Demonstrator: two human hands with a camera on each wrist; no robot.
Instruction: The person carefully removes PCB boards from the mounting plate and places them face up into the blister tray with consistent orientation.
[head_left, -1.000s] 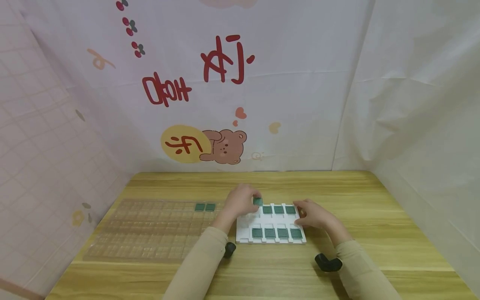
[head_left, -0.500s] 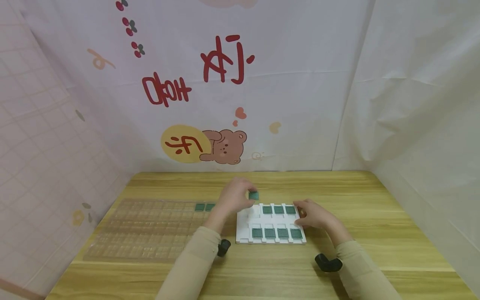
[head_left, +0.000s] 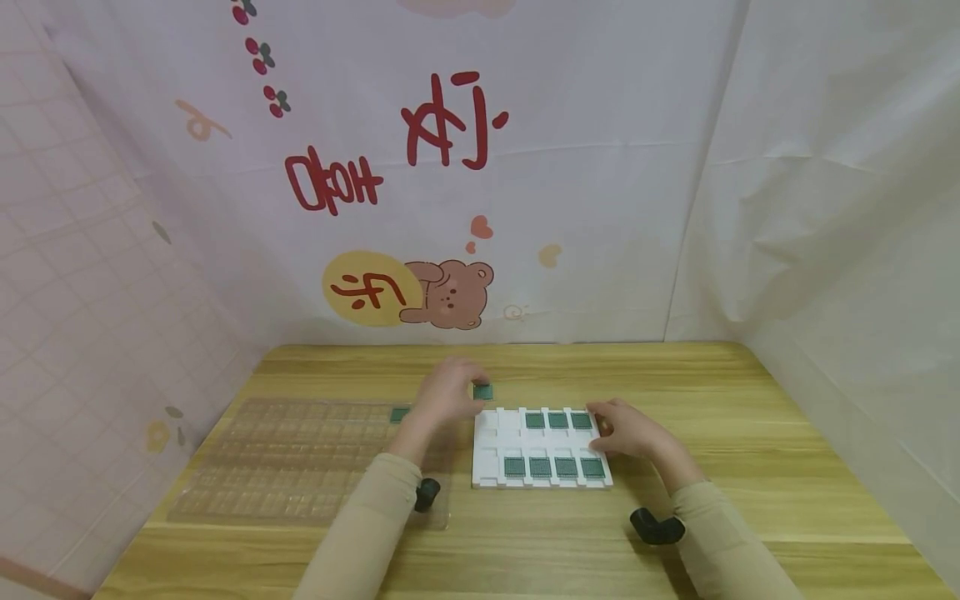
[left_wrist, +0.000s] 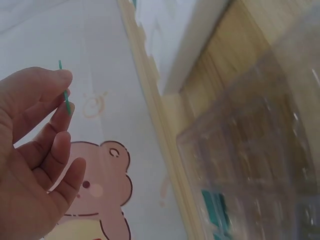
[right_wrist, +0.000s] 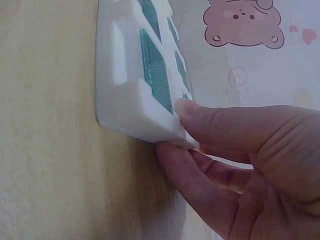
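Observation:
Between its thumb and fingertips my left hand (head_left: 444,392) pinches a small green circuit board (head_left: 483,392), raised beyond the far left corner of a white slotted tray (head_left: 489,425). The left wrist view shows this board edge-on as a thin green strip (left_wrist: 67,102). My right hand (head_left: 628,430) grips the white tray's right end, thumb on top and fingers at the side and underneath in the right wrist view. Three green boards (head_left: 558,420) sit in the tray's far row and several (head_left: 540,467) in its near row; slots at the left end hold none.
Left of the white tray lies a large clear plastic tray (head_left: 300,467) with many compartments. One green board (head_left: 400,414) shows in its far row; my left forearm covers part of it. A printed cloth (head_left: 600,167) hangs behind the wooden table (head_left: 540,550).
My left hand has lifted the green board from the white tray's far row and carried it left. My right hand has stayed on the tray's right end.

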